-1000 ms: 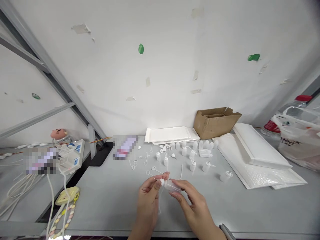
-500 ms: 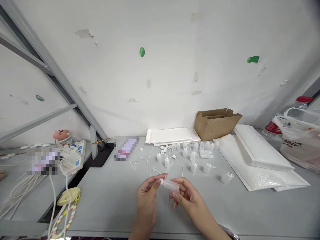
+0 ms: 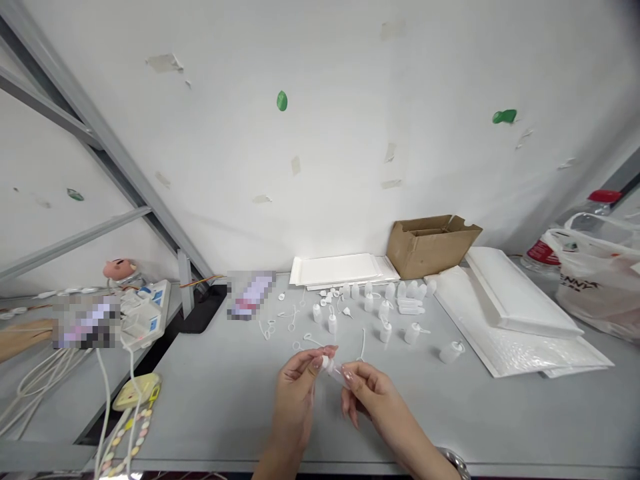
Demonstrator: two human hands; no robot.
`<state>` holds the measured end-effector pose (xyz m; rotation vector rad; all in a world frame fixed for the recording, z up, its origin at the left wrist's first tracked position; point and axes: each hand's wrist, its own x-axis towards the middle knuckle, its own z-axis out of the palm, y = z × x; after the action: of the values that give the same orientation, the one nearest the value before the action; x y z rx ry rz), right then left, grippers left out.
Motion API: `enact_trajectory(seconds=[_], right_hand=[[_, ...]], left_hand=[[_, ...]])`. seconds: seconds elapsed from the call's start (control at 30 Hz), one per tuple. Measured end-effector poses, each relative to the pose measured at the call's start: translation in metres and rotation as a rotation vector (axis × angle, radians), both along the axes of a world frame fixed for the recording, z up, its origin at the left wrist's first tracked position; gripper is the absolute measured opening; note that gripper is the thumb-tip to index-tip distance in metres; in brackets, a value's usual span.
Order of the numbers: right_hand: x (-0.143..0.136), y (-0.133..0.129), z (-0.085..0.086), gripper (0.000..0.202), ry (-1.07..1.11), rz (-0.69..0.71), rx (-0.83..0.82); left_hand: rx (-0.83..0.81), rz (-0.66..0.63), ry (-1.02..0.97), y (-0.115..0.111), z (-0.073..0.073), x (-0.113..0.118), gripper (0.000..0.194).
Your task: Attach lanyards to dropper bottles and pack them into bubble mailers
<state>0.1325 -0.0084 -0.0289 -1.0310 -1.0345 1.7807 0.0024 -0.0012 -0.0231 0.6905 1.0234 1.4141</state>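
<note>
Just above the grey table, both hands hold a small translucent squeeze bottle (image 3: pixel 336 373) lying tilted between them. My left hand (image 3: pixel 299 383) pinches its white cap end. The fingers of my right hand (image 3: pixel 370 393) close round the bottle's body and cover much of it. Beyond the hands stand several similar small bottles (image 3: pixel 385 331), some with white caps and strap-like loops. Loose white caps (image 3: pixel 329 294) lie in a heap behind them. Thin white ring-ended straps (image 3: pixel 291 327) are scattered to the left of the bottles.
Against the wall sit a cardboard box (image 3: pixel 433 247) and flat white packets (image 3: pixel 340 269). Padded envelopes (image 3: pixel 525 303) and a plastic bag (image 3: pixel 595 287) are at right. Left are a blurred phone (image 3: pixel 251 295), a power strip (image 3: pixel 150 317), cables and another person's hand (image 3: pixel 25 338).
My right hand has shifted its grip toward the cap end, covering more of the bottle. Another person's hand has come further into view at the far left.
</note>
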Motion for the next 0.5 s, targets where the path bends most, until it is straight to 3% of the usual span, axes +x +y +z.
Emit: enact_trajectory(seconds=[0.27, 0.33, 0.5], right_hand=[[0.006, 0.006, 0.010, 0.045, 0.273, 0.171, -0.244], [0.006, 0.008, 0.008, 0.044, 0.196, 0.134, -0.169], [0.002, 0.003, 0.003, 0.040, -0.112, -0.114, 0.142]], left_hand=[[0.046, -0.143, 0.181, 0.004, 0.005, -0.011, 0.012], [0.037, -0.139, 0.208, 0.005, 0.005, -0.013, 0.012], [-0.019, -0.053, 0.134, 0.004, 0.003, -0.008, 0.016]])
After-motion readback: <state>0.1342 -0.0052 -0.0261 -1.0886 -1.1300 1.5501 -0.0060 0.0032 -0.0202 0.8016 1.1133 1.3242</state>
